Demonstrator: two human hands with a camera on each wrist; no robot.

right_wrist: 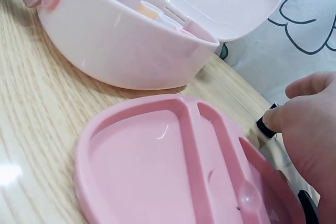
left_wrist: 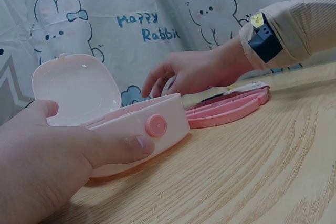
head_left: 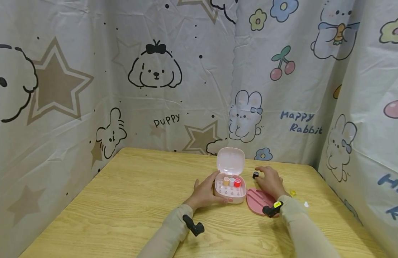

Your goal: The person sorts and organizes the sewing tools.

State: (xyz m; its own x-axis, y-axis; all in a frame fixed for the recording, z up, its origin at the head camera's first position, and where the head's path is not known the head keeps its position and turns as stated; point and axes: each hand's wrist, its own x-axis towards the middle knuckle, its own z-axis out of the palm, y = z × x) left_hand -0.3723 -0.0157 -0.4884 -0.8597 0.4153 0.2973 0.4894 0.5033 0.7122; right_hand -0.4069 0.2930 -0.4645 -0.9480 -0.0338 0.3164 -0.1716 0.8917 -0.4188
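A small pale pink sewing box [head_left: 230,200] stands on the table with its lid [head_left: 231,161] raised. Inside, beige, white and red thread spools [head_left: 232,182] sit in a row near the back, behind rows of small pegs. My left hand [head_left: 203,193] holds the box by its left side, the thumb along the front beside the round pink button [left_wrist: 156,125]. Right of the box, my right hand [head_left: 270,181] reaches to a black thread spool [head_left: 255,175] on the table. Its thumb is at the spool while the index finger arches above, apart from it.
A darker pink compartment tray [head_left: 255,201] lies right of the box, partly under my right wrist. Beyond it are a small yellow item [head_left: 293,193] and a white piece [head_left: 306,204]. Printed curtains [head_left: 199,89] enclose the wooden table [head_left: 137,193] at the back and sides.
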